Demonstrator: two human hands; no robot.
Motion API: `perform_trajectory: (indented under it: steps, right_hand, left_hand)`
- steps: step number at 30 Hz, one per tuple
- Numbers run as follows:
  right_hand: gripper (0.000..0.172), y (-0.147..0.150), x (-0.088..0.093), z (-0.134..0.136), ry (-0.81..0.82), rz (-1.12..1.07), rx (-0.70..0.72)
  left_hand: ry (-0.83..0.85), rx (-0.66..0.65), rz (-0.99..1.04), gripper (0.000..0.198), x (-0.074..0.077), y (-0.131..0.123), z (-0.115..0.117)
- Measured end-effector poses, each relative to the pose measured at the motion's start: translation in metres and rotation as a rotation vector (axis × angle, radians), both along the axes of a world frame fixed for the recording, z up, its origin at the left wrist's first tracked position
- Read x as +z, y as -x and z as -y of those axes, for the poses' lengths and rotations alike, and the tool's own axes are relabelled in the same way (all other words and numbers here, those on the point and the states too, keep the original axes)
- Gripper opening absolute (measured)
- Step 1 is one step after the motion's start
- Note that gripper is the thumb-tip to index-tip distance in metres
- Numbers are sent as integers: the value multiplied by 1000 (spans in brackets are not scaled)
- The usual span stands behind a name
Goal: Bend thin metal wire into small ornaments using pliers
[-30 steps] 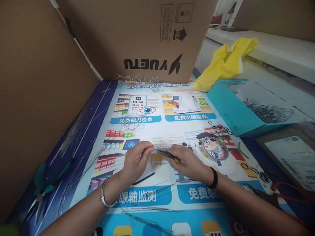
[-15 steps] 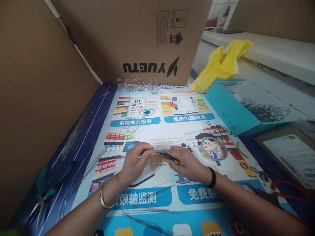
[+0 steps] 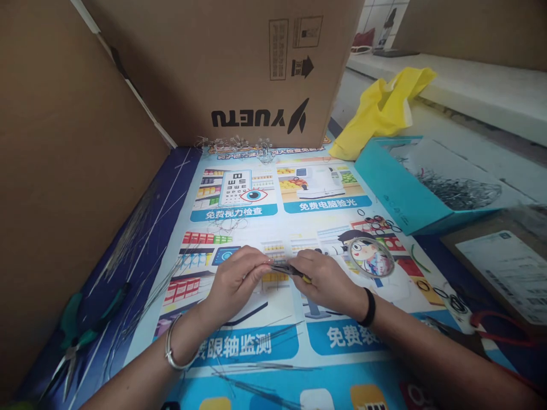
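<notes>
My right hand [image 3: 322,279] is wrapped round a pair of pliers [image 3: 282,269] with dark jaws and a bit of yellow on the handle. The jaws point left and meet the fingertips of my left hand [image 3: 241,279]. Thumb and forefinger of that hand are pinched together at the jaw tips; what lies between them is too small to make out, perhaps thin wire. Loose lengths of wire [image 3: 273,366] lie on the printed sheet [image 3: 239,225] below my hands.
A cardboard box [image 3: 239,68] stands behind. Green-handled pliers [image 3: 72,336] lie at left near more wires [image 3: 132,233]. At right are a clear round dish [image 3: 372,257], black rings [image 3: 457,304], red-handled scissors [image 3: 491,330], a teal box [image 3: 397,193] of metal pieces and a yellow cloth [image 3: 380,117].
My left wrist has shifted slightly left and its bracelet has slid a little. The pliers' jaws stay at my left fingertips. The whole view has drifted slightly.
</notes>
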State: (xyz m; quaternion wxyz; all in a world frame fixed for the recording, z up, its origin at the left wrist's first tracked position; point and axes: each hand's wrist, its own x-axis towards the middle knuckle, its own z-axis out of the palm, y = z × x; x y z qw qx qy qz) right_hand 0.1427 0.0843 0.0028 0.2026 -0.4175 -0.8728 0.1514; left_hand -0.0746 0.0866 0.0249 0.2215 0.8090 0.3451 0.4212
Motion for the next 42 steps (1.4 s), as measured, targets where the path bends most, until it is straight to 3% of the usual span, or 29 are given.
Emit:
perform_trajectory:
  steps: [11, 20, 27, 32, 42]
  right_hand:
    - [16, 5, 0, 1, 70, -101, 35]
    - [17, 5, 1, 0, 100, -201, 108]
    - [25, 4, 2, 2, 68, -193, 116]
    - [31, 4, 3, 1, 81, -206, 206]
    - [27, 3, -1, 3, 33, -149, 195]
  left_hand:
    - [154, 80, 89, 12, -3, -3, -2]
    - [205, 59, 140, 14, -5, -2, -3]
    - [152, 65, 135, 12, -5, -2, -1]
    - [98, 108, 100, 13, -6, -3, -1]
    - [211, 135, 85, 12, -9, -5, -1]
